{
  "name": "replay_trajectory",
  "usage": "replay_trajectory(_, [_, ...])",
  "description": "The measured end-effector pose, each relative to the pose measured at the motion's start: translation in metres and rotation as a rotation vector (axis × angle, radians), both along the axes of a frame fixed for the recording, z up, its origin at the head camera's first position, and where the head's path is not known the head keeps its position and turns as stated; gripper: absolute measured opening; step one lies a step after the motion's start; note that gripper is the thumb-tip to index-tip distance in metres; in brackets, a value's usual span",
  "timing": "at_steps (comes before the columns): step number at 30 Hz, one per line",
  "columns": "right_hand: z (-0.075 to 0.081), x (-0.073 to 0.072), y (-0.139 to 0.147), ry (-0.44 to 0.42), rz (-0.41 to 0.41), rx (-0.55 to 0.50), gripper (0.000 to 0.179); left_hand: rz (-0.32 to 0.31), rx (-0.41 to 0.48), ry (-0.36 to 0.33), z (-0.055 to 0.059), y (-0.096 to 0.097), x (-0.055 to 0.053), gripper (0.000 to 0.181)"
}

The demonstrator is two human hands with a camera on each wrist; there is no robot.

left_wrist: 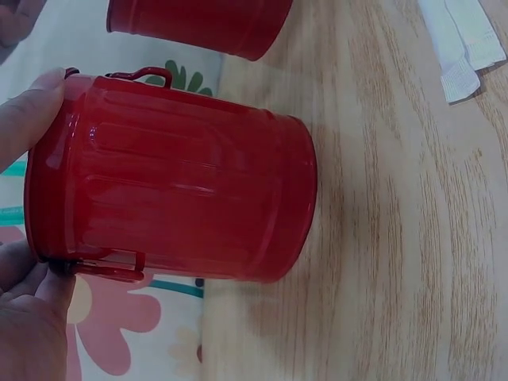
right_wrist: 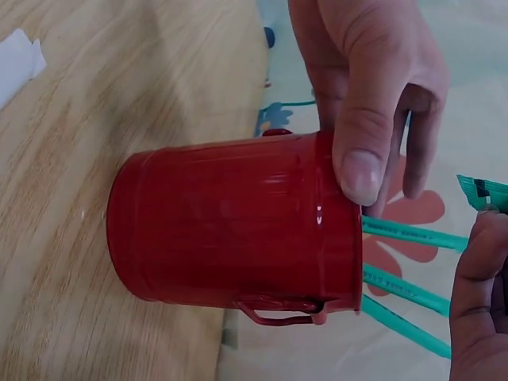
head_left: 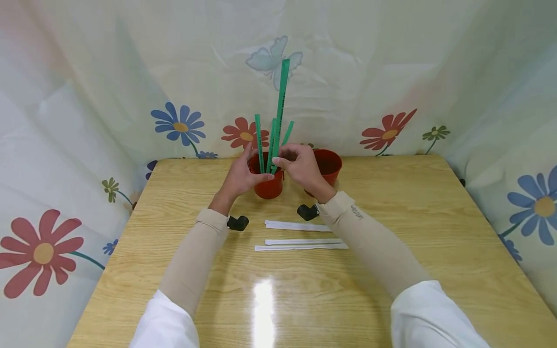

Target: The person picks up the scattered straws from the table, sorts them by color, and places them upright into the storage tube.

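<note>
Red and glossy, the left bucket point(head_left: 267, 188) was gripped at its rim by the left hand point(head_left: 239, 175) near the centre of the head view, the thumb laid on the near side and the fingers on the far side. Within that grip, three green strips point(head_left: 258, 140) were stood in the bucket, leaned at differing angles, their lower ends hidden. Just beside them, a held strip point(head_left: 283, 92), also green, was raised higher, its long axis nearly upright and tipped slightly rightward at the top, toward the upper centre of the frame. It was pinched near its lower end by the right hand point(head_left: 301, 166), the nearer of the two; in the right wrist view that end was seen apart from the rim, and the mouth was judged to lie directly below it. Under the right hand, white strips point(head_left: 298, 225) were laid flat, just below the frame's centre. Farther right, a second red bucket point(head_left: 330, 180) was partly covered by that hand.
</note>
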State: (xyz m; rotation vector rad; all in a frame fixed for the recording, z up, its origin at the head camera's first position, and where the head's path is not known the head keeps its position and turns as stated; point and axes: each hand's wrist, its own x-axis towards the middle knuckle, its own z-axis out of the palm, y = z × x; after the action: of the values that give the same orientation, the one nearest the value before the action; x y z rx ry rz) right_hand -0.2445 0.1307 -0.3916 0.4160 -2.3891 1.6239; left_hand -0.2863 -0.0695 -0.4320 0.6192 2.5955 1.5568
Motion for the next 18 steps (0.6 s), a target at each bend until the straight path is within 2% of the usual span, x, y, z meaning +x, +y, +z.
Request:
replay_trajectory(6, [-0.002,-0.006,-0.004,-0.031,-0.020,0.021,0.012,-0.019,0.018,0.011,-0.001,0.000,0.000,0.107])
replay_trajectory(18, [-0.008,-0.016,-0.015,-0.113,-0.036,0.053,0.012,-0.001,-0.021,-0.011,-0.003,-0.002,-0.001,0.113])
